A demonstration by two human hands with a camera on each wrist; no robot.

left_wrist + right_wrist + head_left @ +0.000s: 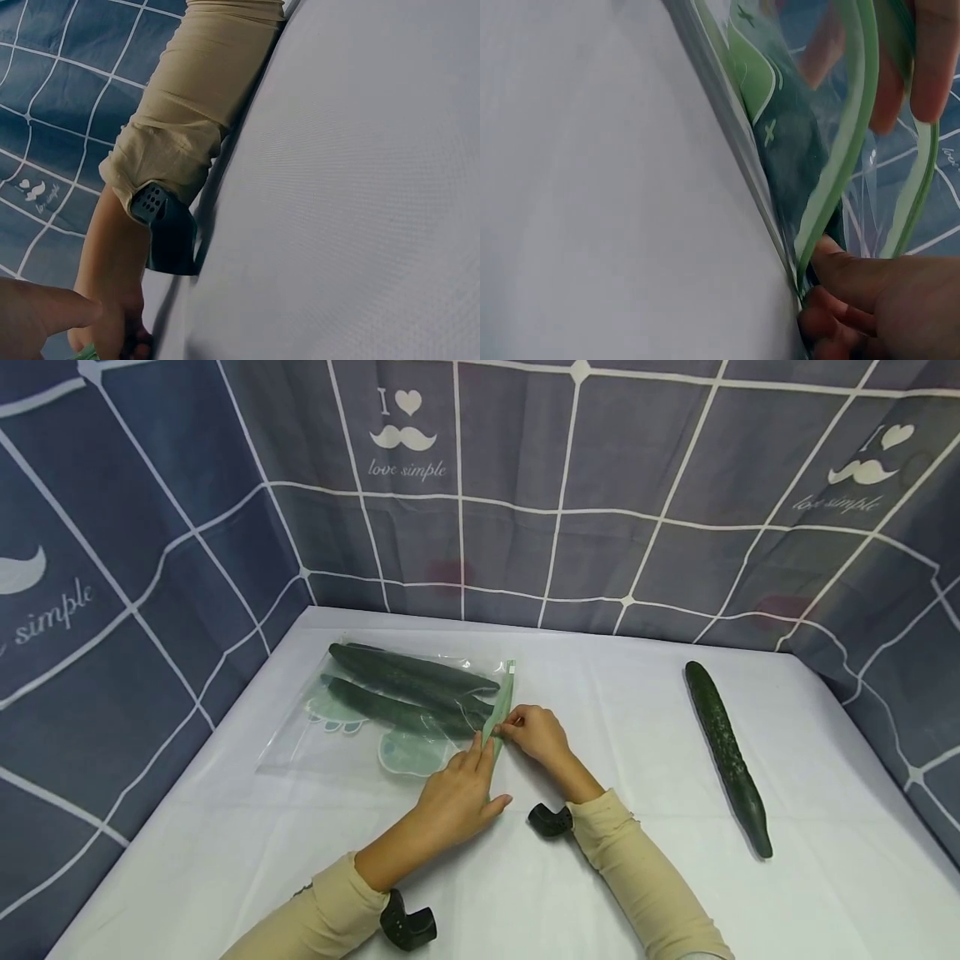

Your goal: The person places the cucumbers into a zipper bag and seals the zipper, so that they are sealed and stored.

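Observation:
A clear zip bag [288, 750] with a green-edged mouth lies flat on the table, several dark green cucumbers [408, 672] inside. At the mouth, my right hand [538, 733] pinches the near part of the green edge between thumb and fingers. My left hand [455, 793] reaches to the same edge with fairly straight fingers and the thumb spread away. The right wrist view shows the mouth gaping, left fingertips [934, 97] at the upper green strip and the right thumb [847, 270] on the lower one. Only the left thumb [52, 311] shows in the left wrist view.
One loose cucumber [727, 760] lies on the white-covered table [615, 693] to the right. A dark checked curtain [510, 552] surrounds the back and sides. Each wrist wears a black camera mount [550, 820] close above the cloth.

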